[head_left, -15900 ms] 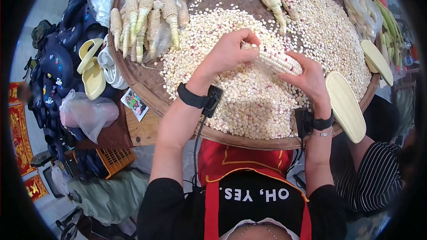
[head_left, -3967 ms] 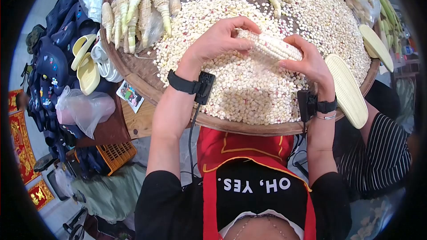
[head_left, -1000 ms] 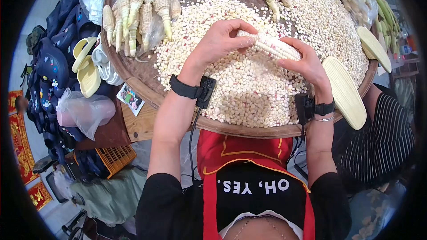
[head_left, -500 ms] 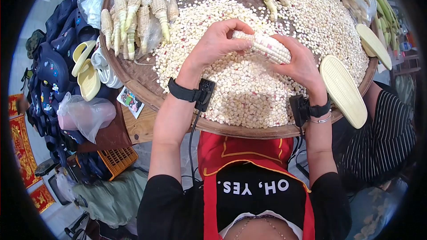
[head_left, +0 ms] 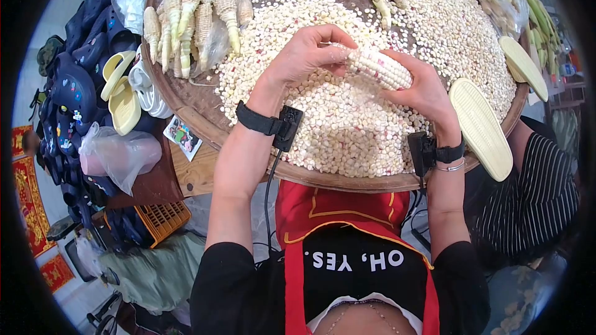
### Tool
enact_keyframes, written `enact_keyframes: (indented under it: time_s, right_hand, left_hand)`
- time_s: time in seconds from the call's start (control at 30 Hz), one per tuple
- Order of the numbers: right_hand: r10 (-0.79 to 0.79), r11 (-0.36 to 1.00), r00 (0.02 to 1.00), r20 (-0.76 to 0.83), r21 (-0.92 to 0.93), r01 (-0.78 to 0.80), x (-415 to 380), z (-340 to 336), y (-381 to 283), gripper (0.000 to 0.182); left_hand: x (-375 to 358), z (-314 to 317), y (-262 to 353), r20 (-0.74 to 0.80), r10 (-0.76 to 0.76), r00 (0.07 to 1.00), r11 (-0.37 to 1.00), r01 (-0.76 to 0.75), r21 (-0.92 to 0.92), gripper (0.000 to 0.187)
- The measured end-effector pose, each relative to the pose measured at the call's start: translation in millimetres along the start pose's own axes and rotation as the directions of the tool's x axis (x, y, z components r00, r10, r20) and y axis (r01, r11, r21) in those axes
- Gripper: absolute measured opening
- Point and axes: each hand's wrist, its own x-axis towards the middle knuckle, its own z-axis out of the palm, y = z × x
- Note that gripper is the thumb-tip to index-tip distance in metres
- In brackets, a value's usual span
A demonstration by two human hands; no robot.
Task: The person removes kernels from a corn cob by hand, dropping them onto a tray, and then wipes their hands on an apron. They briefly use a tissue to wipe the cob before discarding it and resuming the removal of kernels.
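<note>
Slanting down rightward in view, the corn cob (head_left: 383,69) lies lengthwise between curled, gripping hands (head_left: 428,92).

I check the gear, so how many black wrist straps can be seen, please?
2: the left wrist strap and the right wrist strap, both worn. Others may be hidden.

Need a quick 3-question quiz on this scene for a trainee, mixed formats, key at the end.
1. The left hand and right hand are on a corn cob. Where is it?
A) Over the orange crate
B) Over the loose kernels
C) Inside a plastic bag

2. True or false: the bunch of stripped cobs lies nearer the right hand than the left hand.

3. Fill in: the apron is mainly ____ in colour.

Key: 1 B; 2 false; 3 red.
</note>
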Motion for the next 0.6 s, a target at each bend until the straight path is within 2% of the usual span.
enact_keyframes:
  time_s: [0.03,0.1,0.2,0.23,0.27,0.3,0.37,0.5,0.53,0.6]
  right_hand:
    - [-0.002,1.000,1.000,-0.002,0.000,0.002,0,-1,-3,0.056]
    - [0.180,0.983,0.983,0.042,0.036,-0.182,-1,-5,-11,0.057]
    - [0.180,0.984,0.983,0.030,-0.006,-0.180,-1,-5,-3,0.057]
    - [0.181,0.983,0.983,0.027,-0.007,-0.181,0,-4,0,0.057]
    - [0.110,0.994,0.994,-0.011,0.000,-0.110,0,-3,3,0.057]
    - [0.038,0.999,0.998,-0.047,0.003,-0.038,1,-2,3,0.057]
    - [0.069,0.998,0.997,-0.026,0.000,-0.069,1,-5,-3,0.056]
    - [0.075,0.997,0.997,-0.019,0.018,-0.075,0,-3,1,0.056]
    - [0.074,0.997,0.997,-0.018,0.018,-0.074,0,-4,0,0.056]
    - [0.168,0.981,0.985,0.040,0.088,-0.171,0,-7,-4,0.058]
  left_hand:
    - [-1,2,2,-0.020,-0.023,1.000,0.999,0.023,-0.027,0.021]
    - [-2,5,5,-0.035,-0.048,0.998,0.997,0.046,-0.053,0.021]
    - [-1,4,5,-0.011,-0.011,1.000,0.996,0.010,-0.090,0.021]
    - [1,2,1,0.014,0.008,1.000,0.999,-0.009,0.038,0.022]
    - [2,1,-1,0.039,0.025,0.999,0.986,-0.031,0.165,0.023]
    - [2,0,-1,0.038,0.025,0.999,0.986,-0.031,0.164,0.023]
    - [1,0,-2,0.048,0.021,0.999,0.979,-0.030,0.201,0.023]
    - [1,-1,0,0.057,0.017,0.998,0.981,-0.027,0.195,0.024]
    - [0,-1,0,0.062,0.011,0.998,0.992,-0.019,0.125,0.024]
    - [0,-2,0,0.069,0.008,0.998,0.998,-0.012,0.056,0.025]
